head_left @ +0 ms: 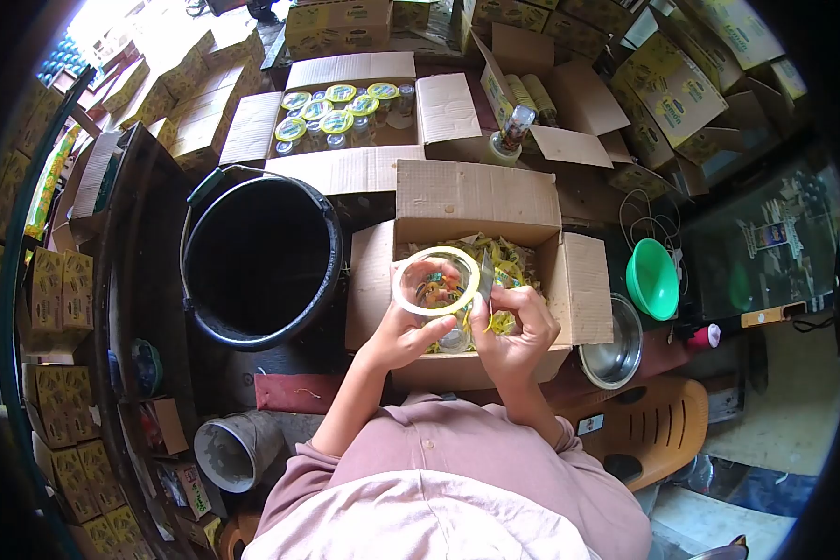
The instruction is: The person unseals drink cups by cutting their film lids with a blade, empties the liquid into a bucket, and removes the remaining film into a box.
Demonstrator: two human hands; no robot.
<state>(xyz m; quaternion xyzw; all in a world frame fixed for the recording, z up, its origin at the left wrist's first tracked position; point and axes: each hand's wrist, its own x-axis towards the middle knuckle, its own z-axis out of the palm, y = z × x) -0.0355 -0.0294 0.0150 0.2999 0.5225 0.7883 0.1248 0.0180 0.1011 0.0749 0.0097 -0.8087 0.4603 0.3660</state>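
Note:
My left hand (406, 334) is wrapped round a clear plastic jar with a yellow rim (474, 264), tilted so that its round opening faces me. Some small coloured pieces show through the jar. Close beside the rim, my right hand (521, 334) is closed on a knife (486, 273), whose grey blade points up; the handle is hidden by the fingers. Both hands are over an open cardboard box (476, 201) holding many small yellow-green wrapped packets (527, 264). Below the left hand, another clear container (454, 340) shows in the box.
A black bucket (330, 243) stands left of the box. Behind it, a carton (350, 73) holds several yellow-lidded jars. To the right are a green bowl (651, 280) and a metal bowl (616, 359). A grey bucket (229, 455) is at lower left, an orange chair (663, 429) at lower right.

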